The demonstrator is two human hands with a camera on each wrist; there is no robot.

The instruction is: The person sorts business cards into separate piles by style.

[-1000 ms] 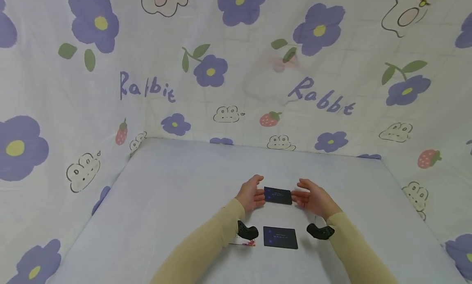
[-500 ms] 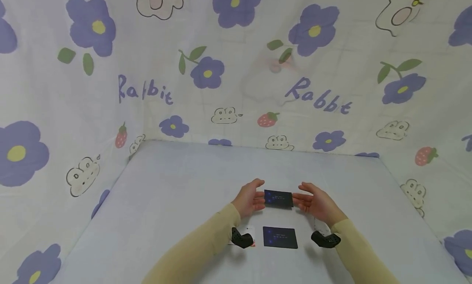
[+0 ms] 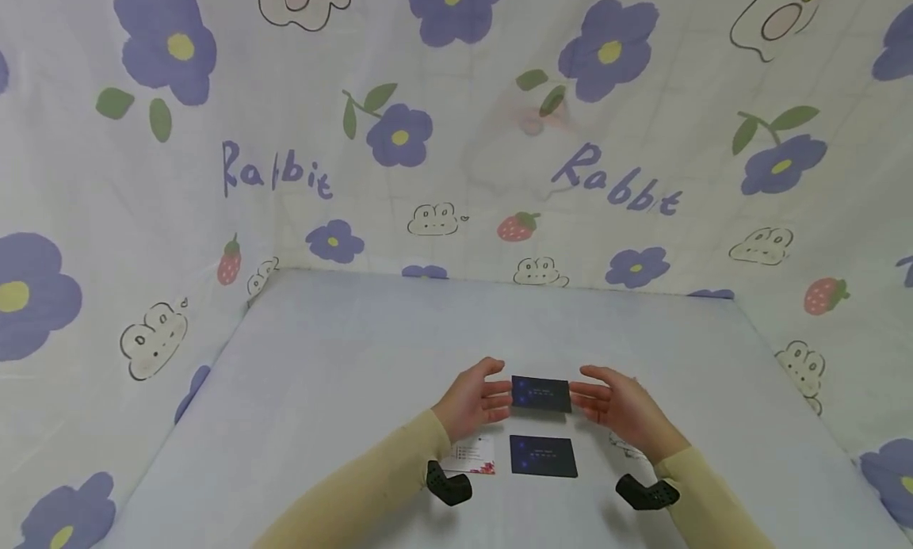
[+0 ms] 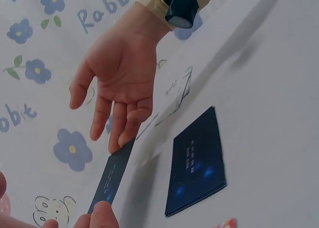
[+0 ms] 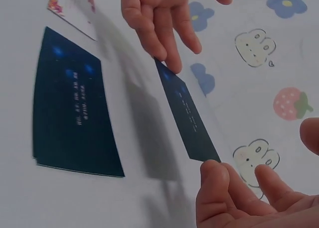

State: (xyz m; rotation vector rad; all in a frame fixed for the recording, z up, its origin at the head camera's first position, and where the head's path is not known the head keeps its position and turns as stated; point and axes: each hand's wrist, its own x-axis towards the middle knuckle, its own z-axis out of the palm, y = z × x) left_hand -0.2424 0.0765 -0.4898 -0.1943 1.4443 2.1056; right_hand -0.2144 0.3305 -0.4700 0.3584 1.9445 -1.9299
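Observation:
A dark blue card point(image 3: 541, 394) with small light print spans the gap between my two hands, raised over the table with its shadow below. The fingertips of my left hand point(image 3: 473, 398) touch its left edge. At its right edge are the fingertips of my right hand point(image 3: 623, 409). Both thumbs stand apart from the card, and the fingers reach out nearly straight. Nearer to me, a small stack of matching dark cards point(image 5: 75, 108) lies on the table.
Left of the stack lies a white card point(image 3: 472, 455) with red flowers, partly behind the left wrist. A pale card with line drawing point(image 4: 175, 96) lies at the right, partly behind the right hand. Floral cloth walls point(image 3: 456, 169) enclose the white table point(image 3: 342, 359).
Both hands have come towards me, with the dark card between them. The card has risen off the table, its shadow now apart from it. More of the white flowered card shows.

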